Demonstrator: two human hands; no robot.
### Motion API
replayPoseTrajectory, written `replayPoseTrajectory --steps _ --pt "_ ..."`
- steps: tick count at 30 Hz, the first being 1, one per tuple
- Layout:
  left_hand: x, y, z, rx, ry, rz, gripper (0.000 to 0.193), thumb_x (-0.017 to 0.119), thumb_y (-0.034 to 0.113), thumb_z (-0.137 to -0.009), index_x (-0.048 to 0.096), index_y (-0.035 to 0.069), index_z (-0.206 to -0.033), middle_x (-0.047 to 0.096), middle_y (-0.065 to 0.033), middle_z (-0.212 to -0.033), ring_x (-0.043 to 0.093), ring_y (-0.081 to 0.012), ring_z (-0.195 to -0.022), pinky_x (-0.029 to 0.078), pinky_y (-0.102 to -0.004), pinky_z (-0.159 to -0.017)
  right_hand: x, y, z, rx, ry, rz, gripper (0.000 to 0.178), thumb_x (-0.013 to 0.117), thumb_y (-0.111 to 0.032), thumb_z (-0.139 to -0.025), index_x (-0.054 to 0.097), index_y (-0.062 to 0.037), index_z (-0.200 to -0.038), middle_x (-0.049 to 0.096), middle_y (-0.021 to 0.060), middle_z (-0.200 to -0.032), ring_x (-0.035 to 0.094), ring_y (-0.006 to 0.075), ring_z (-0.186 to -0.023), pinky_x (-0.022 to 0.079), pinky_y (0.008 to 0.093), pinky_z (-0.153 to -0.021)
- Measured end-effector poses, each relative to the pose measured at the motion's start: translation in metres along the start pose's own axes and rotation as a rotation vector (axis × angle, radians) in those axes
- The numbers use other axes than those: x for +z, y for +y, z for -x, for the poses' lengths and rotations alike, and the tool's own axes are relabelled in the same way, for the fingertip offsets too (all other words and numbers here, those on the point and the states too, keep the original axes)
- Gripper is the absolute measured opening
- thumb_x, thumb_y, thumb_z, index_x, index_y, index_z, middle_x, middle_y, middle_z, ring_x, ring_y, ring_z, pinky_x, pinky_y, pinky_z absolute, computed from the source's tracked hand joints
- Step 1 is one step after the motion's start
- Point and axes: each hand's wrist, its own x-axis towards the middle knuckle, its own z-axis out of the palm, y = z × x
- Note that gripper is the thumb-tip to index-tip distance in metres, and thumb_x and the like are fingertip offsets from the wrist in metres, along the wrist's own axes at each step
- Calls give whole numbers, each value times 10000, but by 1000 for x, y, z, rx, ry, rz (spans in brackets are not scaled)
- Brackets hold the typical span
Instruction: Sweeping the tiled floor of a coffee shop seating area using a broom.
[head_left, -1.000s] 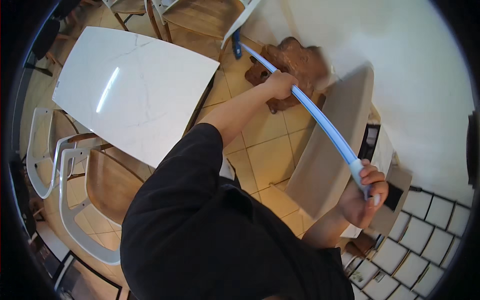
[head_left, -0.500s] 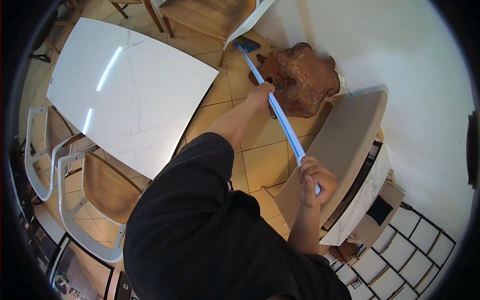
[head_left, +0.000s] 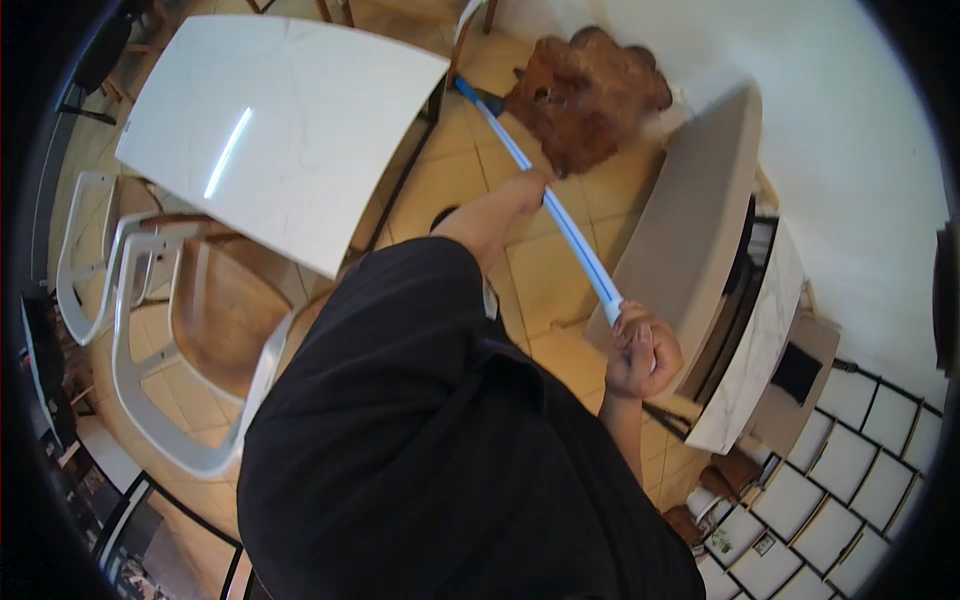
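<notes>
Pole: A long, slim, light-blue-and-white pole [head_left: 582, 247] is slanting from the upper centre of the frame to just right of centre, with 2 hands holding it.
Left hand: The person's bare left hand [head_left: 527, 190] is gripping the pole above the frame's centre, its fingers wrapping around the shaft, though they are mostly hiding from view.
Right hand: The bare right hand [head_left: 645, 352] is clenching the pole's near end right of centre, its fingers curling into a tight fist.
Far end: A dark blue piece [head_left: 490, 103] is showing at the upper centre, too small and blurred to tell its shape.
Wood: A lumpy, reddish-brown wooden block [head_left: 590, 105] is standing close by on beige floor tiles [head_left: 545, 280].
Table: A glossy white, marble-patterned table [head_left: 300, 130] is filling the upper left.
Chairs: 2 white-framed chairs with brown wooden seats [head_left: 225, 320] are standing at the left.
Bench: A long beige padded bench [head_left: 695, 190] is running along the right.
Clothing: A loose black garment [head_left: 430, 440] is covering the lower centre.
</notes>
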Motion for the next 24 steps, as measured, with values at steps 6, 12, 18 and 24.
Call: replayPoseTrajectory --steps 6,12,18,24 --pt "112 58 140 78 171 121 155 529 48 -591 533 83 -742 534 -143 -764 506 -306 -770 404 -366 -644 -53 -97 99 -9 -107 29 267 460 -69 -715 371 -17 -469 394 78 -412 417 175 -416 381 349 -553" --pt "150 133 244 64 94 166 135 483 44 -613 529 81 -734 535 -127 -792 494 -301 -795 397 -385 -655 -106 -186 125 68 -225 -104 189 422 -125 -738 402 -24 -580 371 57 -490 391 169 -445 343 353 -567" --pt "160 188 322 20 -163 108 194 437 70 -621 562 113 -764 547 -125 -745 518 -292 -745 409 -387 -625 -159 -235 151 278 -100 -226 236 389 -189 -746 356 -85 -537 337 26 -477 338 134 -459 315 338 -602" --pt "136 238 341 182 49 82 131 470 87 -601 559 102 -697 540 -117 -675 528 -300 -678 416 -395 -581 -171 -302 181 -10 -69 -157 232 404 -231 -712 319 -136 -519 298 -12 -480 323 97 -458 291 295 -574"
